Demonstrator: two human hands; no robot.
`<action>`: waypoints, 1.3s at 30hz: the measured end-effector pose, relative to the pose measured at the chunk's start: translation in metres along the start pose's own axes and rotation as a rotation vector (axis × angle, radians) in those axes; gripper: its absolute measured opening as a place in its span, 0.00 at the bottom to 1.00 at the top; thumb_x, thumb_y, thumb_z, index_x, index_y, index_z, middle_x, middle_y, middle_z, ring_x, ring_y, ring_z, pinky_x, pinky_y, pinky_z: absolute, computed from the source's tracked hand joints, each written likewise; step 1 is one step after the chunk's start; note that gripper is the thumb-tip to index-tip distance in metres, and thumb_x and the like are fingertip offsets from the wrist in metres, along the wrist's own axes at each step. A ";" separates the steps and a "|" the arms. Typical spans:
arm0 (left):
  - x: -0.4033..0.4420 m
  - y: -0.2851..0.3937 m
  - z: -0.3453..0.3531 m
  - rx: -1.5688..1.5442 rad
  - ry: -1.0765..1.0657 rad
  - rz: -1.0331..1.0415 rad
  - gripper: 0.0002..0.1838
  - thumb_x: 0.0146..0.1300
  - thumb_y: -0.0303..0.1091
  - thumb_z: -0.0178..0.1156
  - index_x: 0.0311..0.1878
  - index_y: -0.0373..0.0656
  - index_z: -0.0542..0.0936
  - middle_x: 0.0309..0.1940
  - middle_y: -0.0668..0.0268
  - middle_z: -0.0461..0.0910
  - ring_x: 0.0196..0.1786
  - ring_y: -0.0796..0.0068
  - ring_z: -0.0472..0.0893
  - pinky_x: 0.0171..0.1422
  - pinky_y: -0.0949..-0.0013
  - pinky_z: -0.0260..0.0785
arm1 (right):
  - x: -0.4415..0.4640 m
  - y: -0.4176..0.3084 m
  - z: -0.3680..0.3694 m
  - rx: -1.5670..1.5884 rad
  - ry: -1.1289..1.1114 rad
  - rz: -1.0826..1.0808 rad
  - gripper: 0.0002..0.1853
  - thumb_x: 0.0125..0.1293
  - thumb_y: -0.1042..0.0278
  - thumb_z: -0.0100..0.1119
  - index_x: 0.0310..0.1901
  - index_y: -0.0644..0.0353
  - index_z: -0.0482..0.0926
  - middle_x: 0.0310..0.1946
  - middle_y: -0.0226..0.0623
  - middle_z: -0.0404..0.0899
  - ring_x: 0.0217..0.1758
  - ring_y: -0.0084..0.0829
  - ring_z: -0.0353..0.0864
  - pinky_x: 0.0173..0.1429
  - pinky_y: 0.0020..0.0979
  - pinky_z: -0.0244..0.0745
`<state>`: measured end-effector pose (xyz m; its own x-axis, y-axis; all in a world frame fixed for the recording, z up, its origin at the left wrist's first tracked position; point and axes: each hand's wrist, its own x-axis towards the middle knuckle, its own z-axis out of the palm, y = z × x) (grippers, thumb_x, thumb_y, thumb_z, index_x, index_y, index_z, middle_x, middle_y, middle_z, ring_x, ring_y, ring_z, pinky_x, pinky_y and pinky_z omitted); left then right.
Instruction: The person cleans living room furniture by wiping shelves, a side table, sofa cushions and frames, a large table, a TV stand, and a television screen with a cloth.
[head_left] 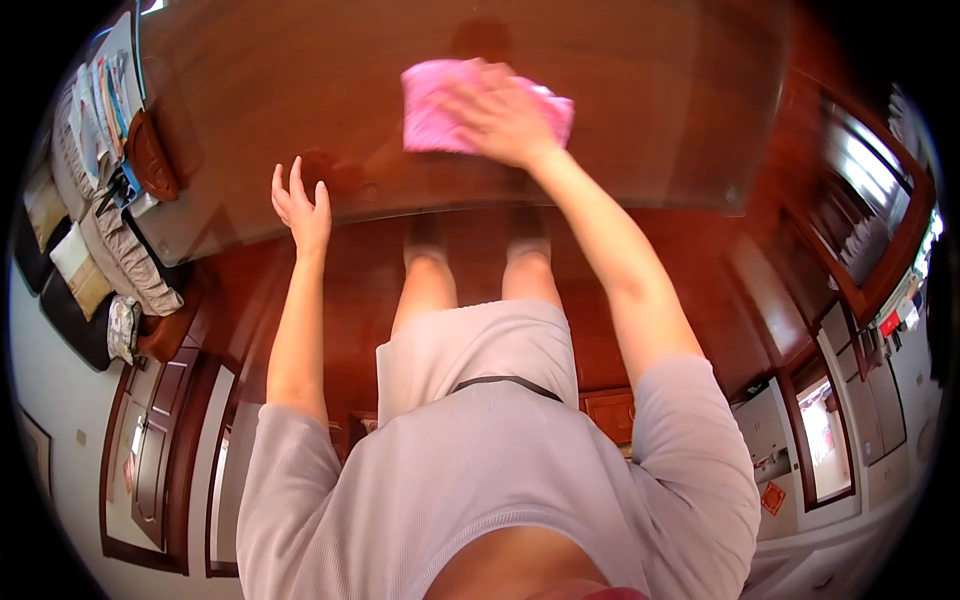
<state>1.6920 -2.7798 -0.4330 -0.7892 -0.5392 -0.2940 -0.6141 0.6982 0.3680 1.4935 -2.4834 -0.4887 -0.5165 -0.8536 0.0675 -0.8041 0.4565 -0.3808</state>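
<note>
A pink cloth lies spread on the glass-topped brown table. My right hand rests flat on top of it, fingers spread and slightly blurred, pointing to the left. Parts of the cloth show on both sides of the hand. Near the table's front edge, on the left, my left hand is raised with its fingers apart and nothing in it. The two hands are well apart.
At the far left are a sofa with cushions and a pile of papers or books. A wooden-framed glass cabinet stands at the right. Doorways show at both lower sides.
</note>
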 end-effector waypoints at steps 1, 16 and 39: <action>0.004 -0.008 -0.001 0.006 0.006 -0.004 0.32 0.64 0.38 0.61 0.71 0.54 0.67 0.76 0.58 0.49 0.77 0.49 0.48 0.77 0.45 0.46 | -0.020 0.016 -0.006 -0.040 0.041 0.144 0.29 0.70 0.47 0.51 0.72 0.35 0.65 0.75 0.25 0.58 0.78 0.50 0.52 0.78 0.57 0.46; 0.097 -0.020 -0.017 -0.036 -0.253 -0.474 0.80 0.40 0.70 0.73 0.76 0.47 0.21 0.76 0.45 0.13 0.76 0.36 0.15 0.76 0.36 0.16 | -0.132 0.166 -0.036 -0.447 0.379 1.487 0.31 0.77 0.51 0.31 0.68 0.70 0.64 0.74 0.63 0.49 0.75 0.60 0.53 0.76 0.56 0.48; 0.095 -0.016 -0.023 -0.043 -0.282 -0.487 0.79 0.42 0.67 0.74 0.77 0.50 0.22 0.76 0.46 0.14 0.77 0.38 0.18 0.77 0.38 0.17 | 0.173 0.176 -0.029 -0.229 0.544 0.509 0.25 0.72 0.53 0.43 0.59 0.66 0.72 0.69 0.62 0.61 0.73 0.62 0.55 0.77 0.57 0.46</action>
<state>1.6266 -2.8528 -0.4460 -0.3858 -0.6439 -0.6607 -0.9114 0.3772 0.1646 1.2539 -2.5439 -0.5170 -0.8626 -0.3087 0.4009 -0.4392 0.8503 -0.2901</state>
